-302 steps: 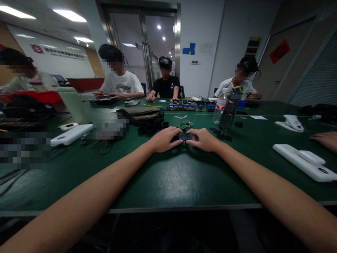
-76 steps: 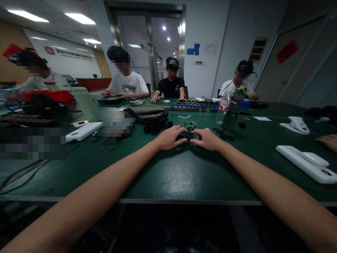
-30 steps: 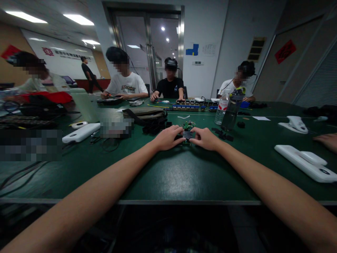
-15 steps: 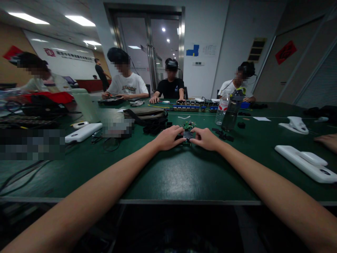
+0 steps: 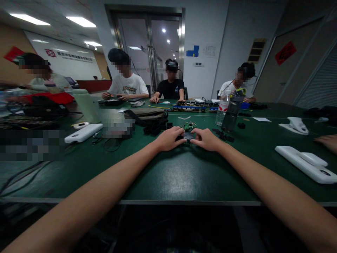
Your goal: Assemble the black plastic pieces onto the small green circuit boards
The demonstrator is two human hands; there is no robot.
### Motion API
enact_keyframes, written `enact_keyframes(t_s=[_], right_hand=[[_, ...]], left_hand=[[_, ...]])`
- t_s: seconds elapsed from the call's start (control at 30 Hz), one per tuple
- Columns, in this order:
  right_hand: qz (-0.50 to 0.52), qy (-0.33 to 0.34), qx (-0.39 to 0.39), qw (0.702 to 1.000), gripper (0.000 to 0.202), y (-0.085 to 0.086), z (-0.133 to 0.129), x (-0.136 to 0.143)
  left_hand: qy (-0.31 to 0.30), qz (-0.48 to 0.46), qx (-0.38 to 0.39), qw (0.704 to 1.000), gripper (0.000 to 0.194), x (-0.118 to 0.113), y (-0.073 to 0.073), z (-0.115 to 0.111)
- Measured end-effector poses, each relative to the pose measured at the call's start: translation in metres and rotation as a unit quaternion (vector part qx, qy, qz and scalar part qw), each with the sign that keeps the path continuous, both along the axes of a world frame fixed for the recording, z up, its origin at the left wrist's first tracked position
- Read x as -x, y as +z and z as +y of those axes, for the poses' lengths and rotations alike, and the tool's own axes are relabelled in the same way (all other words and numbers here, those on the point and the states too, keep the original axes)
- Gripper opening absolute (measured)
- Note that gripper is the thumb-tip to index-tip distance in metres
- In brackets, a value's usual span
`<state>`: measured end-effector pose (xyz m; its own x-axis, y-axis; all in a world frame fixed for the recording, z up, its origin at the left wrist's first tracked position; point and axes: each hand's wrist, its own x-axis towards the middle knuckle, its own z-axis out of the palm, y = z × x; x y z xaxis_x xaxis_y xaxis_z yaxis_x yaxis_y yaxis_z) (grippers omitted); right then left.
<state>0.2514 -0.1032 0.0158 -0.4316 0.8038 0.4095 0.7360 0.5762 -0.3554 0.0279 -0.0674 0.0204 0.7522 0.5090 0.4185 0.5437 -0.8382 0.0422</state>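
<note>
Near the middle of the green table (image 5: pixel 168 175), my left hand (image 5: pixel 170 138) and my right hand (image 5: pixel 206 139) face each other. Between them is a small dark grey part (image 5: pixel 188 136), gripped at its left side by my left thumb and fingers and at its right side by my right thumb and fingers. Just behind it lie small green pieces (image 5: pixel 190 125), close to my fingertips. The fine detail of the part is too small to make out.
Black box-like pieces (image 5: pixel 158 128) lie left of my hands, below a grey-brown bag (image 5: pixel 147 114). Rightward are black pieces (image 5: pixel 223 135), a clear bottle (image 5: pixel 221 112), a dark bottle (image 5: pixel 232 113) and a white device (image 5: pixel 305 163). Several people sit around; one's hand (image 5: pixel 326 140) rests far right.
My hands and the grey part have hardly moved. The person standing at the back left has mostly passed out of sight behind a seated person.
</note>
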Motion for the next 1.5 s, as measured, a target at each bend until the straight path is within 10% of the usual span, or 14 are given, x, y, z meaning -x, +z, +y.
enact_keyframes(t_s=[1.5], right_hand=[[-0.003,0.003,0.002,1.0,0.024,0.0025,-0.0019,0.0002]], left_hand=[[-0.024,-0.005,0.008,1.0,0.027,0.0004,0.0001,0.0013]])
